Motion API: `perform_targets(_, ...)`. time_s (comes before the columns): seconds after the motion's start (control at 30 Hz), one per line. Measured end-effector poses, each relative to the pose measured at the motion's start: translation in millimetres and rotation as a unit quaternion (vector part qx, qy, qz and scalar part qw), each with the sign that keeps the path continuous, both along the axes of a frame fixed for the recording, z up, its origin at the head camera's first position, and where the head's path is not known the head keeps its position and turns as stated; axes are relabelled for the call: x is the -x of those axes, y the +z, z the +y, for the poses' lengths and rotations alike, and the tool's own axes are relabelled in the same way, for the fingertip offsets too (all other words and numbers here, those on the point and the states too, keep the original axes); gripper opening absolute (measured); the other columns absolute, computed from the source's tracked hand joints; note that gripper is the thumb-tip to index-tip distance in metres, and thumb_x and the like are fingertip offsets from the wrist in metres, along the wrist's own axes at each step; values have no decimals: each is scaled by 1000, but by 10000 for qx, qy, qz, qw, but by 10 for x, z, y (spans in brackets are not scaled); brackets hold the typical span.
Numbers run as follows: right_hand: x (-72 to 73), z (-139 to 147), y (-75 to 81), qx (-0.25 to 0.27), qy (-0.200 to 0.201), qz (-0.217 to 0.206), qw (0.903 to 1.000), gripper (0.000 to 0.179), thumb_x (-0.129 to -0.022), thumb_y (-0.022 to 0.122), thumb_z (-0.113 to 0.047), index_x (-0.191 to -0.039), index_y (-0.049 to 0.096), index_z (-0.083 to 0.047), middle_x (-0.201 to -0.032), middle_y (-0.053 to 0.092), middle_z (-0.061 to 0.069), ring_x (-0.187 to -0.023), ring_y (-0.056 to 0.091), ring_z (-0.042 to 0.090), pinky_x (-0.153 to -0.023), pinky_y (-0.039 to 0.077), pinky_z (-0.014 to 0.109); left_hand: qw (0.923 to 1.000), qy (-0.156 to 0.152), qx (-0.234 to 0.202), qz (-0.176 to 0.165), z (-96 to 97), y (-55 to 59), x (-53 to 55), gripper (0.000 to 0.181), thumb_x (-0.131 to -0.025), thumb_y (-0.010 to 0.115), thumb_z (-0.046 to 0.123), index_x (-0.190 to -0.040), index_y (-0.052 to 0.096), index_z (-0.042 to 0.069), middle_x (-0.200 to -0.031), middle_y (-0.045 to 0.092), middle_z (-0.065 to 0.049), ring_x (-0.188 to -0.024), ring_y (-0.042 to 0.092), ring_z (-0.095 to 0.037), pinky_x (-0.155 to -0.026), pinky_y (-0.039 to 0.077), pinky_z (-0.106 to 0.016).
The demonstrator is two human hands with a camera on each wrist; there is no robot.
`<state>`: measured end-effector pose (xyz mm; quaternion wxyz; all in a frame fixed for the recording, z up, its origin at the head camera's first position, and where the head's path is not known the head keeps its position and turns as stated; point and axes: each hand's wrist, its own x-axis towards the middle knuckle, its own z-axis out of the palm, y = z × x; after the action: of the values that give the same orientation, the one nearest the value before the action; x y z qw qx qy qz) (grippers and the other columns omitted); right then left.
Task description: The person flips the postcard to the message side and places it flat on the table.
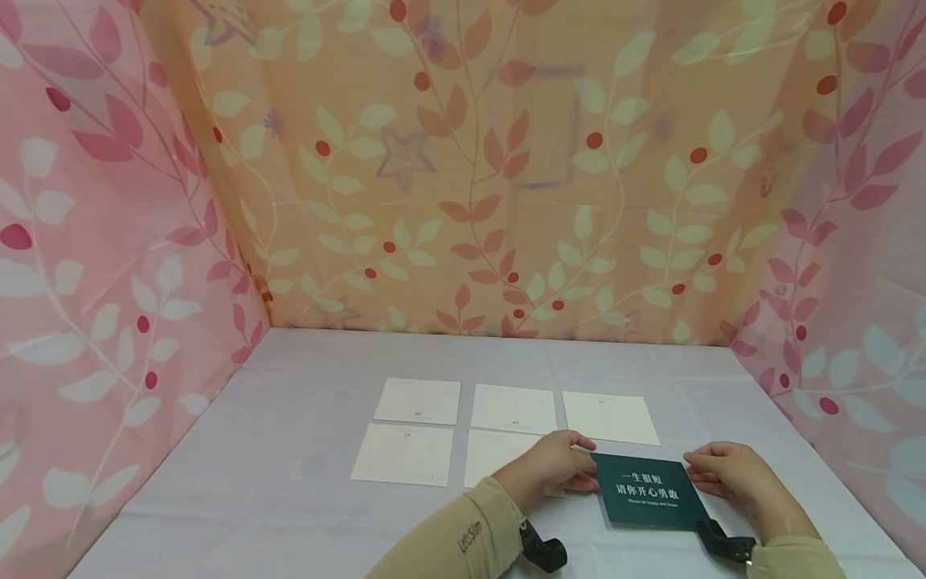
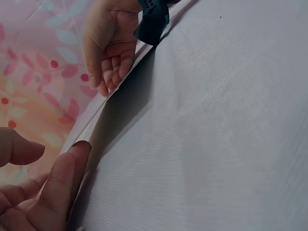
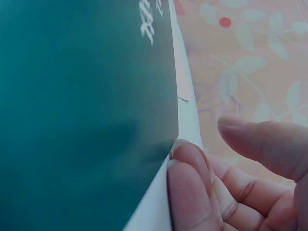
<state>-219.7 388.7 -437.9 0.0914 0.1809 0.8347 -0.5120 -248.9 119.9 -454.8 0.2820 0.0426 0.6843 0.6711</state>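
Note:
A dark green postcard (image 1: 647, 515) with white lettering lies face up at the front right, between the two hands. My left hand (image 1: 553, 465) has its fingertips at the card's left edge, and its thumb stands apart from the card. At the opposite edge, my right hand (image 1: 738, 481) touches the upper right corner with its fingertips (image 3: 190, 192); the thumb is lifted away there too. In the left wrist view the card (image 2: 118, 115) is seen from low down, tilted, with a dark gap under it. The left forearm partly covers a white card (image 1: 499, 452) beside it.
Several white cards lie in two rows on the white tablecloth (image 1: 289, 450), among them the far right one (image 1: 611, 418) and the near left one (image 1: 402, 455). Floral curtains (image 1: 470, 161) hang behind and on both sides. Both wrists carry black camera mounts (image 1: 542, 548).

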Motion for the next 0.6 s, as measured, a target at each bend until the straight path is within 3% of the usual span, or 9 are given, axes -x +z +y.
perform_targets(0.6,22,-4,9,-62,117,-90,9999,36,-84,66,-26,-96,60,7,-79,64,7,-70,62,18,-68,54,31,9978,31,545,384,69,38,-88,27,-76,64,-9,-90,62,14,-71,62,-8,-48,56,-12,-45,48,-20)
